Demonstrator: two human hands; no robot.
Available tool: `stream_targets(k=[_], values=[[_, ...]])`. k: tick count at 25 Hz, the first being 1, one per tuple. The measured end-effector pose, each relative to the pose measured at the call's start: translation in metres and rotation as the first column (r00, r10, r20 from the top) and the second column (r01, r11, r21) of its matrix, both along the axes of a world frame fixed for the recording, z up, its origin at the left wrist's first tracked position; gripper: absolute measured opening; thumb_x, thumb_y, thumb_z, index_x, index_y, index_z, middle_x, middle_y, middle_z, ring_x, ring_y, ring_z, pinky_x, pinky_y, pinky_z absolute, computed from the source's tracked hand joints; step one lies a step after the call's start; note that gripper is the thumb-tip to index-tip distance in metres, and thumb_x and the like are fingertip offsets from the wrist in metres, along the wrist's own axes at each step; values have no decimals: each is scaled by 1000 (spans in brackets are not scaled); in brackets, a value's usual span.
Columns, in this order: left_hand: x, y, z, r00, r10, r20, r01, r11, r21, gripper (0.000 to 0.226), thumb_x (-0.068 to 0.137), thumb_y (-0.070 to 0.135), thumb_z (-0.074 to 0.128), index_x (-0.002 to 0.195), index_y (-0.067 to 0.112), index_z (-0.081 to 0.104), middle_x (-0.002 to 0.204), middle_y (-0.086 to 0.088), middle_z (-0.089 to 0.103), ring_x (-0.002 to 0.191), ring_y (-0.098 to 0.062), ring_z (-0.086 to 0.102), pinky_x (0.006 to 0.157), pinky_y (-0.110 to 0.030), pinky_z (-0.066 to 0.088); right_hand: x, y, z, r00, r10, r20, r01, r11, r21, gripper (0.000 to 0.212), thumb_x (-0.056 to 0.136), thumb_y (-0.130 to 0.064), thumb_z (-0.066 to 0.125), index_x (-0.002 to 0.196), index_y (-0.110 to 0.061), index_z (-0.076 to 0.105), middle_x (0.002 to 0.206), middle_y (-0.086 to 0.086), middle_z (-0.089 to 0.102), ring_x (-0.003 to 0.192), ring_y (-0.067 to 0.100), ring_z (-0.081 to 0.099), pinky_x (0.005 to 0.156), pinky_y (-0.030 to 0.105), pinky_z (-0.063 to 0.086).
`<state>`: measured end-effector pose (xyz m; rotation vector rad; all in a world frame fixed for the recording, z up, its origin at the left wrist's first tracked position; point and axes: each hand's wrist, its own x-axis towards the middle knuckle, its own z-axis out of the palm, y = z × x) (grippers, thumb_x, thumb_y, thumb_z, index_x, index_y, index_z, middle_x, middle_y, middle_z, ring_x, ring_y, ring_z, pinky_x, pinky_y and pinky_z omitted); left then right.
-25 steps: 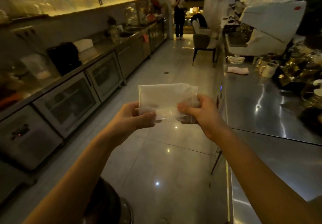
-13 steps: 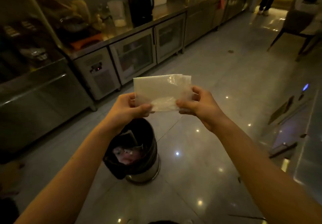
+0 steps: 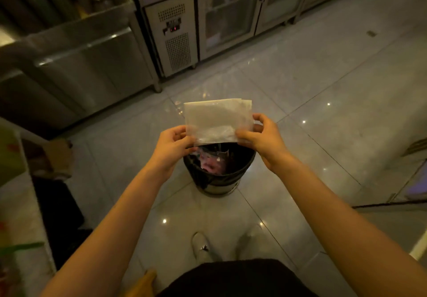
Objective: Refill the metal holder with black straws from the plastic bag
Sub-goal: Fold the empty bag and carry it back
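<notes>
A folded, clear plastic bag (image 3: 215, 120) hangs flat between my two hands, with no straws visible inside it. My left hand (image 3: 172, 145) pinches its lower left corner and my right hand (image 3: 261, 138) pinches its lower right edge. The bag is held directly above a round bin (image 3: 219, 176) with a black liner that stands on the floor. Neither the metal holder nor any black straws are in view.
The bin holds crumpled pink and dark rubbish. Steel under-counter fridges (image 3: 226, 17) and a steel counter (image 3: 76, 49) line the far side of the tiled floor. A white unit (image 3: 25, 204) stands at my left. My shoes (image 3: 203, 248) are just behind the bin.
My view has swung from the aisle down to the floor. The bin, at first almost out of sight, now sits right below the bag; both hands keep their hold.
</notes>
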<state>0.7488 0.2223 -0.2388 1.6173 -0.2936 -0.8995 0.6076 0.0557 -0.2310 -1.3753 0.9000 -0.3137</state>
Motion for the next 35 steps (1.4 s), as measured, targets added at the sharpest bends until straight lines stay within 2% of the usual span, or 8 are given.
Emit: stream_targets(k=[5,12,17,24,26,29,33,35], values=[[23,-10,-43,991,128,-34,-125,989,81,24,86,-2,64,106,11,65,89,0,72,80,-9,68,64,-18,54,31,-16,-48,991,22,-132,-24,1000,-8,48,80,-9,76,120,-19,51,111,3,62,102,21,63,84,43,59],[22,-72,-124,929,342,-142,-297,916,268,19,89,1,63,106,9,64,95,-6,69,82,-13,67,58,-15,53,72,-87,-136,965,53,-259,-23,993,117,46,81,-5,73,118,-17,48,103,2,59,102,26,63,88,44,57],[23,-117,-193,820,534,-205,-405,796,450,20,89,-2,61,107,7,63,97,-9,68,88,-19,67,62,-18,53,107,-135,-217,912,195,-362,-130,972,196,44,80,-4,73,117,-16,51,105,6,60,103,29,64,88,46,57],[21,-148,-284,650,712,-264,-426,630,649,33,83,-9,63,113,5,63,111,-15,67,98,-28,66,76,-31,58,128,-160,-308,808,337,-483,-298,941,159,45,82,-10,72,121,-22,54,110,8,61,101,28,63,92,47,55],[18,-154,-301,590,749,-302,-431,608,667,24,85,-9,61,101,9,64,108,-13,66,96,-27,66,75,-30,57,136,-161,-325,787,338,-516,-318,939,130,45,82,-9,71,123,-19,55,112,8,61,102,27,62,92,43,54],[17,-161,-319,473,803,-363,-466,578,670,23,90,-7,56,84,15,59,101,-12,64,95,-27,66,79,-30,56,148,-166,-343,752,370,-546,-395,915,77,45,84,-5,66,127,-15,55,109,5,59,98,20,59,83,29,50],[20,-171,-337,343,817,-463,-467,576,671,17,94,-3,53,107,7,56,102,-12,60,97,-25,63,91,-34,53,168,-171,-364,705,427,-566,-485,873,54,44,86,-1,62,127,-16,58,109,2,57,97,16,56,84,25,47],[24,-176,-345,316,819,-479,-446,574,687,12,94,1,53,104,7,54,96,-9,59,97,-24,62,95,-35,51,178,-168,-376,682,446,-580,-509,858,61,44,86,0,61,127,-16,57,113,4,58,98,15,55,84,24,47]])
